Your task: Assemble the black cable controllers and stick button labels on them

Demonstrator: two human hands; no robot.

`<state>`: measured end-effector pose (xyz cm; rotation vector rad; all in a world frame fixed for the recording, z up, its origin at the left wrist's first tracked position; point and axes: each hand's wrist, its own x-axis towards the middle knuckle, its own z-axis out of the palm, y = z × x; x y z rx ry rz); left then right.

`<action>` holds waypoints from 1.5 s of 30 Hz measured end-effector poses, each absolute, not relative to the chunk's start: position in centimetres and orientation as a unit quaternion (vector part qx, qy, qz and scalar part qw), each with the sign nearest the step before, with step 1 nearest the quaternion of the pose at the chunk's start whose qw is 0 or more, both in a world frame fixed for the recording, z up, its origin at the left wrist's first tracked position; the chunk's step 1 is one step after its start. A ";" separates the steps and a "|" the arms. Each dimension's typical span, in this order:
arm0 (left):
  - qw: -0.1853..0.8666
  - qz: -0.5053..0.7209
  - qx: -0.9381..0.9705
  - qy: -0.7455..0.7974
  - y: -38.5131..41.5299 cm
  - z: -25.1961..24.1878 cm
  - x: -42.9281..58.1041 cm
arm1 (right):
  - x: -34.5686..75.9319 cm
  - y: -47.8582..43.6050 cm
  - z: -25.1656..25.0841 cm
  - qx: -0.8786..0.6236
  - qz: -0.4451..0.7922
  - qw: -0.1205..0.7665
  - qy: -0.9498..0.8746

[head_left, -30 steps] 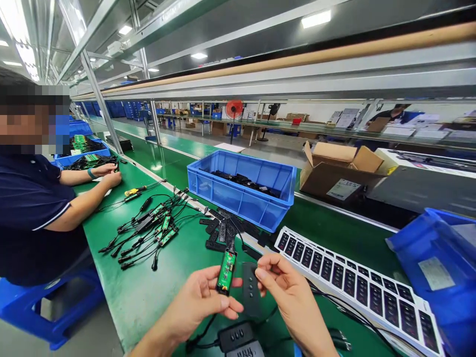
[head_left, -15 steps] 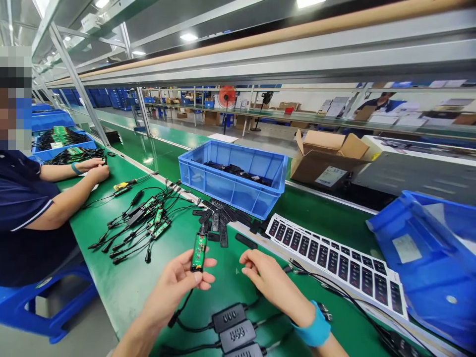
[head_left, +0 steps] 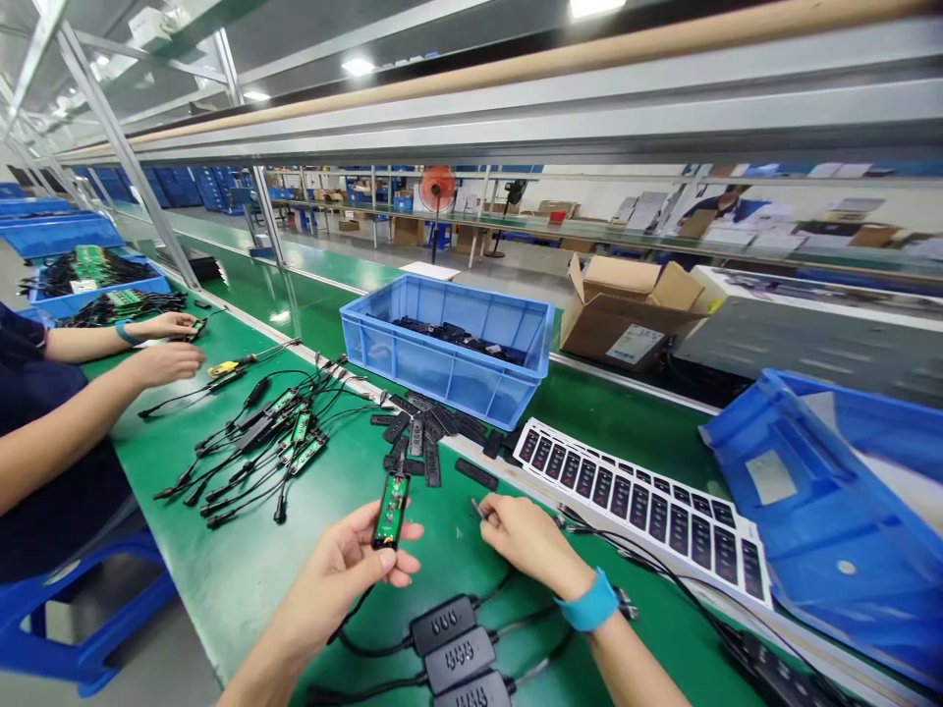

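Observation:
My left hand point(head_left: 368, 550) is closed around a black housing with a green circuit board point(head_left: 390, 511) showing face up; a cable hangs below it. My right hand point(head_left: 520, 530), with a blue wristband, pinches a small dark piece point(head_left: 477, 508) too small to name. Just beyond lie loose black covers point(head_left: 421, 432), and one separate cover point(head_left: 475, 474) rests between them and my right hand. Closed black cases with cables point(head_left: 458, 660) lie in a column nearest me.
A blue bin point(head_left: 442, 363) of black parts stands behind the covers. Label sheets point(head_left: 640, 501) and a tilted blue bin point(head_left: 825, 530) are at the right. Cabled boards point(head_left: 272, 432) lie left, near a co-worker's arms point(head_left: 110, 383).
My right hand now has a small dark piece between its fingertips. The view has shifted slightly. The co-worker's hands have moved apart, one holding a board.

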<state>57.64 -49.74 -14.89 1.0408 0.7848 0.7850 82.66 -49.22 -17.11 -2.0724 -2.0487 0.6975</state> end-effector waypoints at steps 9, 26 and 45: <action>0.726 0.316 0.511 0.334 -50.1 -14.8 59.2 | 80.9 -52.5 -12.3 -0.472 0.597 0.344 -0.550; 0.772 0.283 0.490 0.288 -51.3 -15.5 60.0 | 79.2 -53.2 -13.0 -0.534 0.373 0.439 -0.619; 0.474 0.230 0.760 0.381 -52.2 -14.4 59.7 | 77.9 -52.8 -14.8 -0.506 0.401 0.454 -0.614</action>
